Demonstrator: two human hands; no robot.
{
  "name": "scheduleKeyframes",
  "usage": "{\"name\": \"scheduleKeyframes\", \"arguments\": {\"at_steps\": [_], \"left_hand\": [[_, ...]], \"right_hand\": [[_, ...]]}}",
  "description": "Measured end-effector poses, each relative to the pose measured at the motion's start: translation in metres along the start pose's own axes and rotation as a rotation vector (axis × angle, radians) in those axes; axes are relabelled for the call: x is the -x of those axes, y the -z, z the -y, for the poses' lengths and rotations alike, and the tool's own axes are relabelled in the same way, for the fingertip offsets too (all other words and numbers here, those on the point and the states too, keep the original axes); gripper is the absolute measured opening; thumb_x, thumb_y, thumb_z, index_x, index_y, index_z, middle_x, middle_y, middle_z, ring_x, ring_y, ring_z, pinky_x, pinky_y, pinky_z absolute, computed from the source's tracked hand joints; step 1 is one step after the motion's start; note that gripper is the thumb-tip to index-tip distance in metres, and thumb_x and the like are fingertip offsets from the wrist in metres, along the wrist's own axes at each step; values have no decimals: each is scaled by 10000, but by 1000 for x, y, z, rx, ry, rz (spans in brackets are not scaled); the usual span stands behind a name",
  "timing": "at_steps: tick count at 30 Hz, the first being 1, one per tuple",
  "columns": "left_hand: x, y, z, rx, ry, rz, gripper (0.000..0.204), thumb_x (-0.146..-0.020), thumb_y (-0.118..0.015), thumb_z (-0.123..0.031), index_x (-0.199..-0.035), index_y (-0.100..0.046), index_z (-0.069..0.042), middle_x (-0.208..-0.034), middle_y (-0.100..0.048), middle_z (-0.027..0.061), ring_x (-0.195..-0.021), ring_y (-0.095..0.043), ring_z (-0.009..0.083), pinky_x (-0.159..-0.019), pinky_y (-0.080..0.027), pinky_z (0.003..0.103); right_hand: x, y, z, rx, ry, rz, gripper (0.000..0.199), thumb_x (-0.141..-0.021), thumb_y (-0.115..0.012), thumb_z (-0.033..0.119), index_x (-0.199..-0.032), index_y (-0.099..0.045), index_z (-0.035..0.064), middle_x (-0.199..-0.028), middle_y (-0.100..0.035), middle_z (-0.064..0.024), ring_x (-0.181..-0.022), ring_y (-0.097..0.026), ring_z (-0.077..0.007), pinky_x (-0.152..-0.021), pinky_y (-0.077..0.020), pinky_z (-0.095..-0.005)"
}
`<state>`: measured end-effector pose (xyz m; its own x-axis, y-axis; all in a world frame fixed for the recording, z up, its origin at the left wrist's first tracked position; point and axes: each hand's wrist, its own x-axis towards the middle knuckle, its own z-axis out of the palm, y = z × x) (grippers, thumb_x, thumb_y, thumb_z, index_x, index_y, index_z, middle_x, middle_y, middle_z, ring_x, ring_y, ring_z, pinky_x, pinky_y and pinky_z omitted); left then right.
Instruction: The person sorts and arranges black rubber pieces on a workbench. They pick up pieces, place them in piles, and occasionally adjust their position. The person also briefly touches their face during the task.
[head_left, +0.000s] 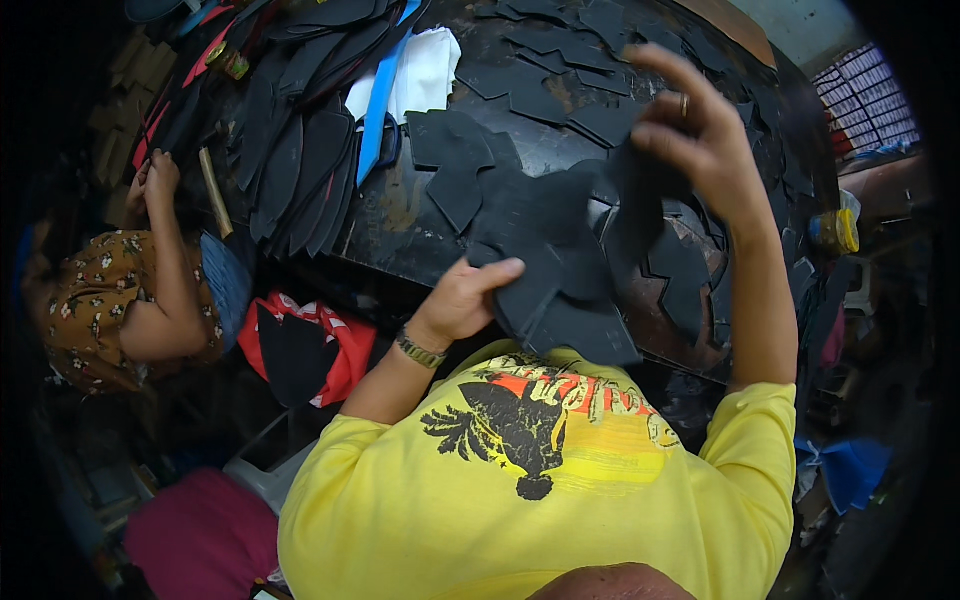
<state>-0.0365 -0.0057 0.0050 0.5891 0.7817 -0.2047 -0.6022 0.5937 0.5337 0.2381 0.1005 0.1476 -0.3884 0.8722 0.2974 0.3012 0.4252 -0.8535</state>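
Note:
My left hand (pixel 467 298) grips a fanned bundle of flat black cut pieces (pixel 560 265) at its near left edge, thumb on top. The pieces have curved and pointed outlines and overlap, so their number is hard to make out. My right hand (pixel 695 135) is raised above the bundle's far right side, fingers apart, with a ring on one finger. Just below its fingertips a blurred black piece (pixel 637 205) stands tilted; whether the fingers touch it I cannot tell. Under and beyond the bundle, more black cut pieces (pixel 450 165) lie on the dark table (pixel 385 225).
Stacked black pieces (pixel 300 180), a blue strip (pixel 383 110) and a white cloth (pixel 425 75) lie at the table's left. A co-worker (pixel 150 290) sits on the left, near a red-and-white bag (pixel 345 345). A yellow-lidded jar (pixel 838 232) stands at the right edge.

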Motion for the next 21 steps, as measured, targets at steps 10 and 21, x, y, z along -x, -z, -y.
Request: {"name": "scheduleKeyframes", "arguments": {"at_steps": [10, 21], "left_hand": [[25, 45, -29, 159, -378, -160, 329, -1054, -495, -130, -1292, -592, 76, -1269, -676, 190, -1162, -676, 289, -1029, -544, 432], [9, 35, -23, 165, -266, 11, 457, -1107, -393, -295, -1421, -503, 18, -1373, -619, 141, -1258, -606, 235, -1095, -471, 401]], "right_hand": [[-112, -34, -161, -82, -205, -406, 469, -826, -761, 12, -1279, -680, 100, -946, -705, -48, -815, -647, -104, -748, -546, -258], [-86, -94, -100, 729, 100, -165, 716, -791, -723, 76, -1458, -465, 80, -1316, -615, -229, -1247, -563, -404, -1050, -467, -466]]}}
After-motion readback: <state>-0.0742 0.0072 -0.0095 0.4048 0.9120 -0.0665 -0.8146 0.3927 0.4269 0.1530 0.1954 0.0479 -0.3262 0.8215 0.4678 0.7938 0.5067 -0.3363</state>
